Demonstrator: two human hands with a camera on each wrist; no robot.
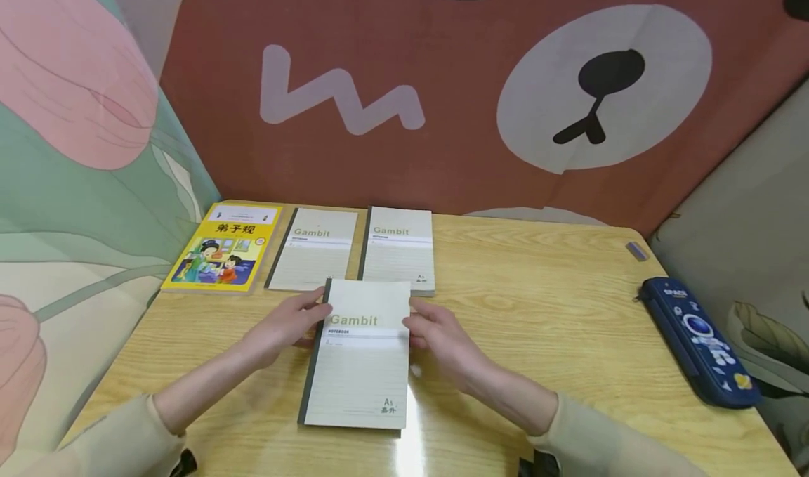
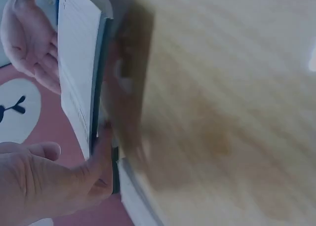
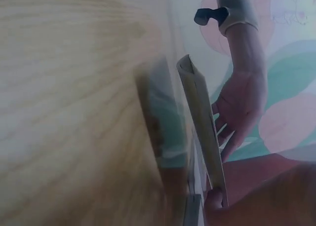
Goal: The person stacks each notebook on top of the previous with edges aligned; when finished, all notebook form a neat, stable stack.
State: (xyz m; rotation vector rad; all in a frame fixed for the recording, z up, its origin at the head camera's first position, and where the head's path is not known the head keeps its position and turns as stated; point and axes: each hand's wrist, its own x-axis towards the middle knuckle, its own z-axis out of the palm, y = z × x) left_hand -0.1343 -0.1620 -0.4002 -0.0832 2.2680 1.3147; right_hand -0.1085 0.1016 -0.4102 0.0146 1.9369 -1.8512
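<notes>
A white Gambit notebook [image 1: 363, 364] with a dark spine is held in the middle, over the near part of the table. My left hand [image 1: 287, 326] grips its spine edge near the top, and my right hand [image 1: 445, 343] grips the opposite edge. Both wrist views show the notebook [image 2: 79, 53] [image 3: 202, 117] raised off the tabletop, its shadow and reflection below. Just behind it lie two similar Gambit notebooks, a left one [image 1: 316, 252] and a right one [image 1: 399, 245]. Some of the fingers are hidden under the held notebook.
A yellow picture book [image 1: 221, 249] lies at the table's back left. On the right are a dark blue pencil case [image 1: 698, 343] with an astronaut and a small eraser [image 1: 637, 251]. Printed cloth walls border the wooden table [image 1: 537, 287] at its back and sides.
</notes>
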